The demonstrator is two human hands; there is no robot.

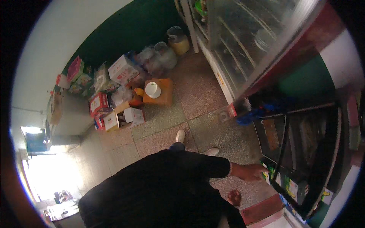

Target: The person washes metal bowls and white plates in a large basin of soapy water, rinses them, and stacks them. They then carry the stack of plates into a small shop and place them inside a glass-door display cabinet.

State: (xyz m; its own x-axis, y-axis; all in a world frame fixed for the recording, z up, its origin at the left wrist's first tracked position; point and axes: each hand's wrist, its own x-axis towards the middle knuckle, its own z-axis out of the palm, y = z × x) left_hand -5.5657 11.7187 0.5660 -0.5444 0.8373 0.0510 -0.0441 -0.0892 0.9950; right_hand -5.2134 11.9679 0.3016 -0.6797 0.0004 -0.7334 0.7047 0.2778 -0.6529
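My left hand reaches out to the right from a black sleeve. Its fingers are stretched toward the end of a green, black and white carton, and seem to touch it. This carton belongs to a row beside a black-framed glass case. Lower down, my right hand hangs over the floor with fingers loosely bent and no object visible in it. Another green and white carton shows behind the black frame.
A tall glass-doored cabinet stands at the upper right. Boxes and plastic bags line the dark green wall, among them a brown carton bearing a white tub. A reddish step lies below my right hand. A bright window is at left.
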